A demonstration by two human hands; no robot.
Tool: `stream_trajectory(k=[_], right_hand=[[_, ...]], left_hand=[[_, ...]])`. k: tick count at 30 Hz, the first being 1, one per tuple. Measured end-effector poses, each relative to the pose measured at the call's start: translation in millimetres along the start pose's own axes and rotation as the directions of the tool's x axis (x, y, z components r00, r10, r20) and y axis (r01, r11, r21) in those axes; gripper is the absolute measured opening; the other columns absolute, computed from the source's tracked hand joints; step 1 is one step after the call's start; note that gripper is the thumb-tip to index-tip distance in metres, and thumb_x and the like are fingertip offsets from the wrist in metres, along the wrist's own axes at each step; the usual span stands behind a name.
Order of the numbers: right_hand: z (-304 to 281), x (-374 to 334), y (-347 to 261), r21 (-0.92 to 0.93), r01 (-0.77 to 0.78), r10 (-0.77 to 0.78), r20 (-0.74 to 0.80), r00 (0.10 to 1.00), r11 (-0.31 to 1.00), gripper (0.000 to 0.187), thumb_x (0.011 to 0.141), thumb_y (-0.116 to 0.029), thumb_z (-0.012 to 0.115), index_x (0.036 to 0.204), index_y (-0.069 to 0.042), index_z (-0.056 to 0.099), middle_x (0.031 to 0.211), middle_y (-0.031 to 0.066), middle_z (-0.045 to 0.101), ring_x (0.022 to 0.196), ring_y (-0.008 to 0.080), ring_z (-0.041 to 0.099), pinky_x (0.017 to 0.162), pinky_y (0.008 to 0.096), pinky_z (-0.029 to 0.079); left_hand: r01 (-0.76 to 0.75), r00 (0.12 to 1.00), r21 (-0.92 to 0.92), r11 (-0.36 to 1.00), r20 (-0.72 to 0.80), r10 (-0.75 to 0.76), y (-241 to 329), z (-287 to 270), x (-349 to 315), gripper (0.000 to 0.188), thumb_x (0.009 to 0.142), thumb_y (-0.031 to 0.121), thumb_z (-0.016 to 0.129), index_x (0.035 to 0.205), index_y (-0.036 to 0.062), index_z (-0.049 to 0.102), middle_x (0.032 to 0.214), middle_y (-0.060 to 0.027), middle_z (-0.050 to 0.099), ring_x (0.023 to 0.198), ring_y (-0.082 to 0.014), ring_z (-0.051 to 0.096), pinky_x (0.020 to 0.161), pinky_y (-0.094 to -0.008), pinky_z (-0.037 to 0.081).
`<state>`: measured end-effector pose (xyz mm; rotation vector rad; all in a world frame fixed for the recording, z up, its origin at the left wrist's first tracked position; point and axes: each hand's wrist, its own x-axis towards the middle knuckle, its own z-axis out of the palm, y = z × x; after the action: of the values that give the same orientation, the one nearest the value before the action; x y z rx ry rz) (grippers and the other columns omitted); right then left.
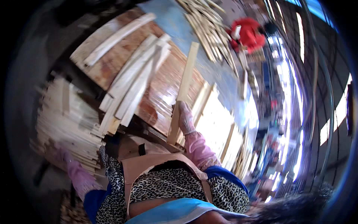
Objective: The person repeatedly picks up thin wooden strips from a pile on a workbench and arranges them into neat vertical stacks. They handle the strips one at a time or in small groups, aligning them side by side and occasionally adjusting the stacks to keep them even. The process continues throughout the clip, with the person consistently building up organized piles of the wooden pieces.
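Observation:
A long pale wooden strip (185, 80) slants across the right part of a worn, reddish-brown worktable (156, 104). My right hand (185, 116), in a light knitted glove and pink sleeve cover, is closed around the strip's edge. Well out to the left, my left hand (62, 152) is at the side of a tall stack of thin wooden strips (67, 119). Motion smears its fingers, so their grip cannot be made out. Several loose boards (140, 80) lie in a slanted pile on the table between my hands.
One separate board (119, 39) lies at the table's far left. Right of my right hand are more pale boards (212, 115). Beyond the table a heap of long strips (209, 31) lies on the blue-grey floor (167, 18), near a person in red (249, 35).

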<state>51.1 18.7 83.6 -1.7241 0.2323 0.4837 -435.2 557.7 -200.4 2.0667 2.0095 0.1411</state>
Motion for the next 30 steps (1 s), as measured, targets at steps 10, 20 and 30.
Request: stream_trajectory(k=[10,20,30], right_hand=[[-131.6,-58.6,92.2,0.471,0.037,0.161,-0.372,0.914,0.881,0.049,0.107,-0.051,0.054,0.128,-0.009,0.066,0.075,0.0027,0.065,0.062,0.015,0.06,0.053,0.0327,0.05],[-214.1,-106.8,139.2,0.98,0.192,-0.542,-0.135,0.83,0.051,0.092,0.103,-0.077,0.031,0.162,-0.007,0.035,0.082,0.001,0.066,0.048,0.0107,0.04,0.05,0.0248,0.039],[-291.0,-125.5,177.5,0.942,0.307,-0.246,-0.267,0.932,0.139,0.062,0.109,-0.05,0.051,0.158,-0.014,0.044,0.08,0.0007,0.07,0.046,0.007,0.046,0.043,0.0262,0.042]], left_hand=[[-0.889,0.179,-0.455,0.052,-0.24,0.954,334.8,-75.2,-254.7,0.059,0.092,0.021,0.074,0.147,0.0056,0.056,0.138,-0.014,0.063,0.127,-0.0355,0.059,0.109,-0.0459,0.047],[-0.909,-0.288,-0.39,-0.145,0.339,0.895,449.3,51.1,-559.8,0.079,0.097,0.055,0.061,0.159,0.0103,0.04,0.163,-0.0166,0.04,0.153,-0.0338,0.032,0.13,-0.0433,0.016],[-0.612,-0.25,-0.747,0.261,0.496,0.832,462.5,30.8,-574.0,0.08,0.092,0.023,0.071,0.159,-0.0009,0.034,0.157,-0.0261,0.046,0.146,-0.0375,0.044,0.123,-0.0396,0.034]])
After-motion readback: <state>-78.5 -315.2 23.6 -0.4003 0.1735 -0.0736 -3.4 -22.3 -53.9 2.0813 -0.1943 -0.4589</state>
